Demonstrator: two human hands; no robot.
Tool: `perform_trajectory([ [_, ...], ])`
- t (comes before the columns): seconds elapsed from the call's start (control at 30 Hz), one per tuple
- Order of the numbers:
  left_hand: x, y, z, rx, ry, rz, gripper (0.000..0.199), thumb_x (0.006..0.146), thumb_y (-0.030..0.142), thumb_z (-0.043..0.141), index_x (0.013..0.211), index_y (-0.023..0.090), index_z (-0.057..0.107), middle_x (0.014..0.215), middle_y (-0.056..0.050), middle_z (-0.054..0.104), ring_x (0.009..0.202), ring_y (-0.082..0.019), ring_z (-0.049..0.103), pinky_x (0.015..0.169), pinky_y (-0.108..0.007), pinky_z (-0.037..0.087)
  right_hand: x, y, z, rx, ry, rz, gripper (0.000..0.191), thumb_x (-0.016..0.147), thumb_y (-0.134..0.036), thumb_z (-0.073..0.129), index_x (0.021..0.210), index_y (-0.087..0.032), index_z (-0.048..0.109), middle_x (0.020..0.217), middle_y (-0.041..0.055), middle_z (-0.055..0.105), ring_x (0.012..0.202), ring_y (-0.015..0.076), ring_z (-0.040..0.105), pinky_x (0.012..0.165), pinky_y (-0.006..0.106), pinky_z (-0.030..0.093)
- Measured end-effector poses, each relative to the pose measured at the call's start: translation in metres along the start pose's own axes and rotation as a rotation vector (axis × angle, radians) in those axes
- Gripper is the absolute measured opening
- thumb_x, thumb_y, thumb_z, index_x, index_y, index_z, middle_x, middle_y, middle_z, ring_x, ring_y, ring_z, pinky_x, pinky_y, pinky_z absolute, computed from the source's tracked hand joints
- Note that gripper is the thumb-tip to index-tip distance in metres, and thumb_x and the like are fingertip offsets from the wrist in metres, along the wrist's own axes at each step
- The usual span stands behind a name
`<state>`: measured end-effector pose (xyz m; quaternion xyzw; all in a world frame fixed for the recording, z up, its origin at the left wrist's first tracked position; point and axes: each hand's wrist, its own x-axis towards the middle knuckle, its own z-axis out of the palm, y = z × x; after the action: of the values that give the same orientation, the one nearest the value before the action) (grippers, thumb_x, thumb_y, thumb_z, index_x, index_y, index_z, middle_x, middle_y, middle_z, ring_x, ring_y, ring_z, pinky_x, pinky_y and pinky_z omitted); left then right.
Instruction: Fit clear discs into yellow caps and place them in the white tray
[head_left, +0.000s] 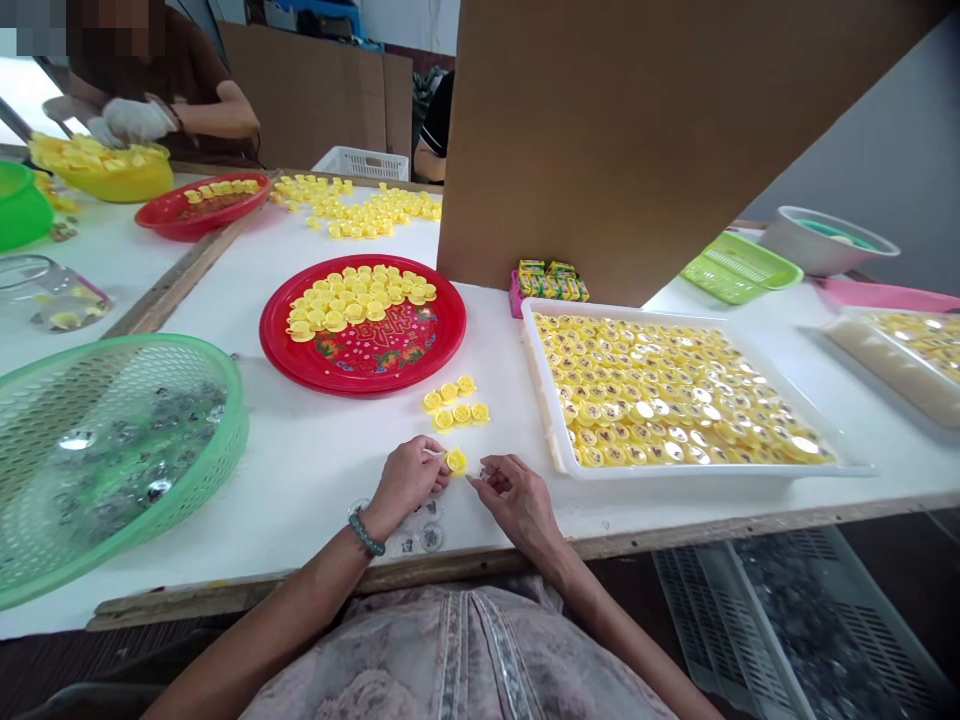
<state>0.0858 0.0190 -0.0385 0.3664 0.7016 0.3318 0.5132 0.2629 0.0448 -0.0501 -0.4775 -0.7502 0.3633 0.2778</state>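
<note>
Near the front edge of the table, my left hand (414, 476) pinches a small round yellow plastic piece (455, 461). A thin white strip shows by its fingers; I cannot make out what it is. My right hand (517, 498) is just to the right, fingers pinched around something small and dark-marked that is mostly hidden. Several clear discs with dark prints (430, 536) lie on the table by my left wrist. Beyond my hands, two short rows of yellow pieces (461, 412) sit on the white tabletop.
A red tray (360, 372) of yellow pieces stands ahead. On the right is a white tray (559, 440) filled with printed yellow pieces, on the left a green basket (225, 440) of clear discs. A cardboard panel (585, 140) rises behind. A gloved co-worker (139, 118) handles yellow pieces.
</note>
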Motion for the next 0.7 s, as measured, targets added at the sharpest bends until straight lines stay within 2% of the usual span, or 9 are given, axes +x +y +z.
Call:
perform_trajectory([
  [0.07, -0.003, 0.005, -0.002, 0.125, -0.045, 0.063, 0.015, 0.076, 0.021, 0.048, 0.089, 0.018, 0.056, 0.071, -0.002, 0.068, 0.058, -0.015, 0.064, 0.056, -0.024, 0.048, -0.001, 0.002, -0.004, 0.009, 0.002, 0.010, 0.018, 0.076, -0.023, 0.064, 0.093, -0.018, 0.063, 0.080, 0.0017, 0.059, 0.062, 0.0110, 0.058, 0.061, 0.023, 0.049],
  [0.13, -0.004, 0.014, -0.007, 0.345, -0.040, 0.198, 0.020, 0.073, 0.017, 0.049, 0.091, 0.019, 0.058, 0.069, 0.000, 0.066, 0.058, -0.015, 0.061, 0.058, -0.025, 0.046, -0.002, 0.004, -0.007, 0.019, 0.005, 0.009, 0.018, 0.076, -0.023, 0.064, 0.094, -0.018, 0.063, 0.081, 0.0018, 0.059, 0.063, 0.0110, 0.058, 0.062, 0.023, 0.050],
  [0.23, 0.000, 0.025, -0.015, 0.579, -0.051, 0.458, 0.042, 0.066, 0.009, 0.049, 0.106, 0.021, 0.058, 0.088, -0.002, 0.065, 0.070, -0.015, 0.060, 0.065, -0.025, 0.045, -0.002, 0.004, -0.011, 0.036, 0.009, -0.020, 0.020, 0.076, -0.021, 0.064, 0.095, -0.018, 0.063, 0.084, 0.0023, 0.059, 0.064, 0.0106, 0.058, 0.063, 0.023, 0.050],
  [0.3, 0.005, 0.027, -0.016, 0.613, -0.157, 0.609, 0.053, 0.062, 0.005, 0.048, 0.112, 0.022, 0.057, 0.105, -0.004, 0.060, 0.080, -0.016, 0.058, 0.072, -0.026, 0.045, -0.001, 0.003, -0.012, 0.030, 0.002, -0.048, 0.021, 0.075, -0.019, 0.064, 0.096, -0.018, 0.063, 0.087, 0.0024, 0.059, 0.064, 0.0102, 0.058, 0.063, 0.023, 0.050],
  [0.37, 0.011, 0.025, -0.013, 0.610, -0.256, 0.699, 0.048, 0.063, 0.004, 0.049, 0.107, 0.021, 0.062, 0.106, -0.005, 0.059, 0.088, -0.018, 0.057, 0.077, -0.027, 0.045, 0.000, 0.001, -0.012, 0.011, -0.011, -0.073, 0.023, 0.073, -0.017, 0.064, 0.097, -0.018, 0.063, 0.087, 0.0023, 0.059, 0.064, 0.0099, 0.057, 0.062, 0.023, 0.049],
  [0.47, 0.016, 0.017, -0.005, 0.559, -0.245, 0.714, 0.031, 0.069, 0.010, 0.052, 0.095, 0.020, 0.066, 0.094, -0.005, 0.062, 0.089, -0.019, 0.056, 0.079, -0.028, 0.043, 0.003, 0.001, -0.010, -0.023, -0.022, -0.094, 0.025, 0.072, -0.015, 0.064, 0.097, -0.018, 0.064, 0.087, 0.0022, 0.059, 0.064, 0.0100, 0.056, 0.061, 0.023, 0.048],
  [0.7, 0.017, -0.004, 0.005, 0.393, -0.077, 0.566, 0.015, 0.072, 0.019, 0.061, 0.086, 0.017, 0.066, 0.084, -0.004, 0.061, 0.069, -0.015, 0.055, 0.063, -0.025, 0.043, 0.015, 0.006, -0.004, -0.091, -0.075, -0.118, 0.027, 0.073, -0.014, 0.064, 0.100, -0.019, 0.063, 0.090, 0.0037, 0.059, 0.065, 0.0109, 0.056, 0.061, 0.022, 0.048],
])
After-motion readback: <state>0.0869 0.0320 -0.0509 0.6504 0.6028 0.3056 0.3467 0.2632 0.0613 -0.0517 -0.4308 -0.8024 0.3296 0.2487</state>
